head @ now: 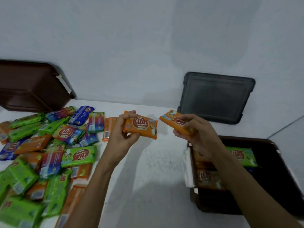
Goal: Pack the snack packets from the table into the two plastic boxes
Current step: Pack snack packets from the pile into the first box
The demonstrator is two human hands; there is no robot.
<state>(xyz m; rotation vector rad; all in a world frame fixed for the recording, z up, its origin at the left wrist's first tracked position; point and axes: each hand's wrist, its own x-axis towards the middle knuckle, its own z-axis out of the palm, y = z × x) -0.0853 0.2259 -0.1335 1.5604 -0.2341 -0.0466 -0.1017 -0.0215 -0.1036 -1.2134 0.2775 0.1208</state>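
We see the left hand (121, 131) curled round a first orange packet (144, 125) and the right hand (199, 131) gripping a second orange packet (174, 121) above the table (156, 165). The brown box (205, 209) lies at four o'clock, the packet pile (49, 153) at eight.

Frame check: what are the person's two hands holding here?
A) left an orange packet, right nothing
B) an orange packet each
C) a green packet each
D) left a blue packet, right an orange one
B: the left hand grips one orange plastic snack packet with its KUAT logo toward the camera, and the right hand grips a second orange snack packet, both above the white table.
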